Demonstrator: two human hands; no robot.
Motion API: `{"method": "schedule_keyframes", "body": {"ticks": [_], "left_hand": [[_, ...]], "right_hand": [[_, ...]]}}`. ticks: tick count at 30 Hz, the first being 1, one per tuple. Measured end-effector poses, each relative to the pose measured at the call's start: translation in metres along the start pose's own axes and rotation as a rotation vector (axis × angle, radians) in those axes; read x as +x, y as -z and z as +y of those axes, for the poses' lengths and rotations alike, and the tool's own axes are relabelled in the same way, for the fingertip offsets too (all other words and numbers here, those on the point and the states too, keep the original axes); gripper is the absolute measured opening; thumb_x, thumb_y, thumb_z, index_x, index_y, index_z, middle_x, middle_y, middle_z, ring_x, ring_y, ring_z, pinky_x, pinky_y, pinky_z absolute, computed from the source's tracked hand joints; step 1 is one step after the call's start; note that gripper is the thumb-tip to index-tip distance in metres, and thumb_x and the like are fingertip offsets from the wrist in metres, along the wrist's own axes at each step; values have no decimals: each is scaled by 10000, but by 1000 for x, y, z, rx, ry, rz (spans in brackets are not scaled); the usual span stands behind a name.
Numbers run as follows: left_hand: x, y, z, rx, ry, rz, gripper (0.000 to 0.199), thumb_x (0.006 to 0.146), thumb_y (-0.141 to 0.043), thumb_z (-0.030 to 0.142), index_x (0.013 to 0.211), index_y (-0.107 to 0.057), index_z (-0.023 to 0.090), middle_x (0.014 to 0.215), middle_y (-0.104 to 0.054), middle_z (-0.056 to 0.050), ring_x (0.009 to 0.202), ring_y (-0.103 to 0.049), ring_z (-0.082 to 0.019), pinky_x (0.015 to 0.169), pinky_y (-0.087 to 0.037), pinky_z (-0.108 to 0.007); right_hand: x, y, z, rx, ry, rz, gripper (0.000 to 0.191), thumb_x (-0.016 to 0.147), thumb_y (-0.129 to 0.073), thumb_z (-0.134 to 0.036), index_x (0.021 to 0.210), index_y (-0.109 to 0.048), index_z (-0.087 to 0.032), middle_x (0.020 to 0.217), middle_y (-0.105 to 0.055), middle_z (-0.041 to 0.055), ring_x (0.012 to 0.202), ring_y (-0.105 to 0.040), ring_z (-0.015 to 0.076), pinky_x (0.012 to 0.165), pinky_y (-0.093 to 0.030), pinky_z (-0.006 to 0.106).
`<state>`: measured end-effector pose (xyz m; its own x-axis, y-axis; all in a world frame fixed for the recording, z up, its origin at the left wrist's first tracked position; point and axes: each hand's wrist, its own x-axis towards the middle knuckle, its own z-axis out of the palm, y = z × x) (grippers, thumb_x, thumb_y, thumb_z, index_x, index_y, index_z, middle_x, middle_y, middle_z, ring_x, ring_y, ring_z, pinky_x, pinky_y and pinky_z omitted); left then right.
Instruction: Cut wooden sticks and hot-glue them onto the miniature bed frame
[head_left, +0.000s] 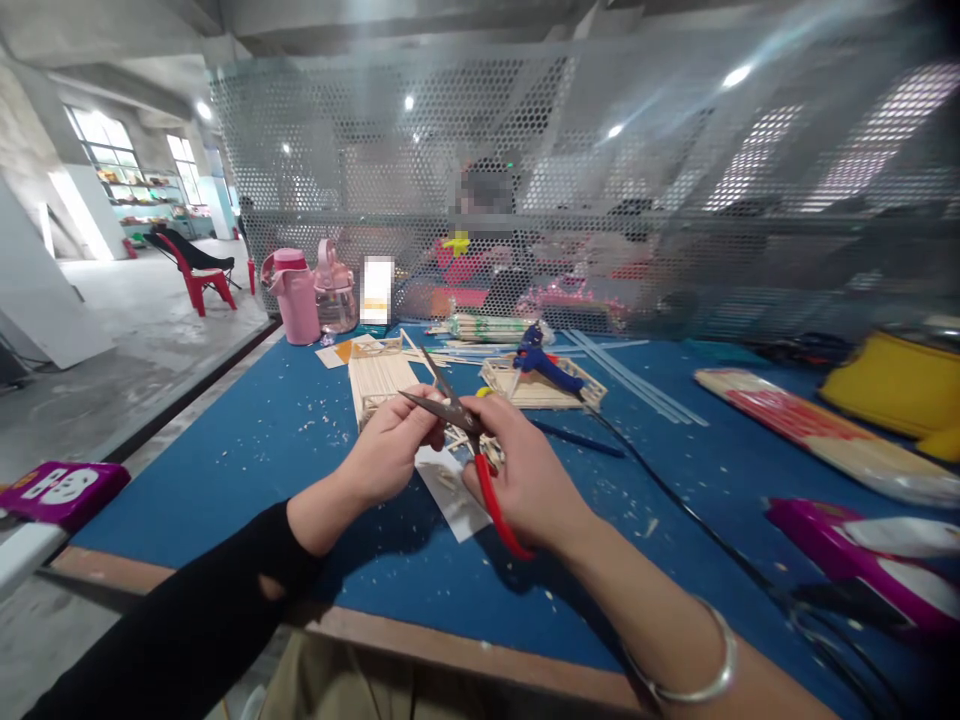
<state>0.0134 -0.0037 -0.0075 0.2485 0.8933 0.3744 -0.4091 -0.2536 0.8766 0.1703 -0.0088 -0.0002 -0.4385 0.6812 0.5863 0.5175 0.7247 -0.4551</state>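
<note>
Red-handled scissors (469, 440) sit in the right hand (525, 480), blades parted wide in a V pointing far and left, pivot just above the near middle of the blue worktop (247, 450). The left hand (390, 450) is closed in a pinch at the near blade; the thin piece it appears to hold is too small to identify. For a clean cut, seat the piece deep toward the pivot, keep the pinching fingers clear of the blade line, and hold the piece square to the blades. Work over the white paper sheet (450, 495) lying beneath both hands, so offcuts collect there. A flat panel of wooden sticks (379, 380) lies just beyond, and a blue glue gun (544, 362) rests farther right on a stick frame.
</note>
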Motion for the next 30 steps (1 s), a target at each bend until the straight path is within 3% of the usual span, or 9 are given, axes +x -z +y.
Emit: {"method": "schedule_keyframes", "body": {"ticks": [3, 10, 17, 26, 30], "left_hand": [[-1, 1, 2, 6, 25, -57, 313, 824, -574, 432, 672, -504, 168, 576, -457, 42, 549, -403, -85, 572, -326, -239], [-2, -2, 5, -37, 81, -69, 312, 784, -615, 449, 683, -528, 167, 555, -463, 37, 525, -392, -86, 532, -302, -233], [-3, -4, 4, 13, -3, -27, 292, 815, -589, 395, 646, -531, 164, 563, -458, 32, 542, -399, -88, 555, -330, -235], [-4, -12, 8, -124, 63, -7, 269, 752, -648, 338, 619, -508, 150, 574, -420, 40, 525, -361, -68, 529, -303, -212], [-5, -10, 5, -84, 49, -3, 248, 772, -620, 339, 643, -512, 157, 591, -431, 36, 540, -363, -78, 544, -300, -223]], "right_hand": [[0, 3, -1, 3, 9, -2, 461, 586, -486, -98, 1039, -535, -161, 900, -537, 70, 848, -504, 216, 738, -426, 362], [1, 5, -5, 40, 32, -13, 477, 573, -501, -86, 1038, -521, -190, 891, -542, 47, 800, -506, 191, 706, -427, 328], [-1, 8, -3, -127, 111, 31, 515, 592, -495, -76, 1092, -483, -198, 942, -533, 73, 863, -507, 226, 756, -438, 372], [-1, 11, 2, -155, 184, 20, 517, 638, -514, -135, 1147, -449, -194, 1005, -536, 95, 932, -510, 251, 816, -445, 419], [-1, 11, 2, -153, 163, 11, 528, 626, -512, -126, 1146, -453, -199, 1003, -536, 91, 919, -509, 245, 809, -446, 411]]}}
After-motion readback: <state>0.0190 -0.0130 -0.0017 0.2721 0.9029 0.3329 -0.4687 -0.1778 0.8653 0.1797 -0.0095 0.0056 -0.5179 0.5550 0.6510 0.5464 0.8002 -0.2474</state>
